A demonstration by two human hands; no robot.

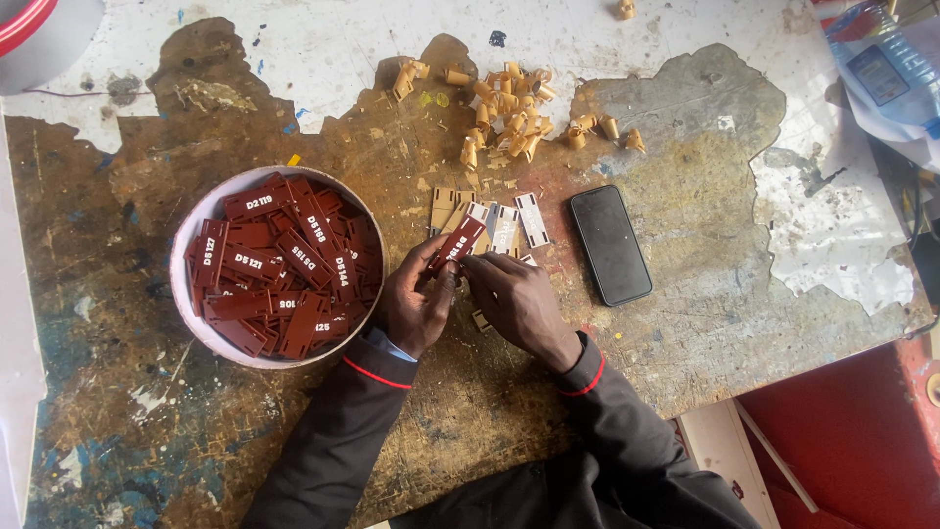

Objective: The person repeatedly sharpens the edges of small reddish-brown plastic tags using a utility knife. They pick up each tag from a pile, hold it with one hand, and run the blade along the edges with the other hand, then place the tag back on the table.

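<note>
My left hand [416,304] grips a small dark red rectangular tag [458,243] with white lettering, holding it tilted above the worn table [685,323]. My right hand [514,299] pinches at the lower end of the same tag, fingertips meeting those of the left hand. Just left of my hands stands a round white bowl [186,294] filled with several more dark red tags [284,264]. Behind the held tag lie a few pale tan and white strips [504,220] flat on the table.
A black phone [611,245] lies face up to the right of my hands. A heap of curled tan peelings [514,108] sits farther back. A plastic bottle [886,69] lies at the top right, a red-rimmed container [44,34] at the top left.
</note>
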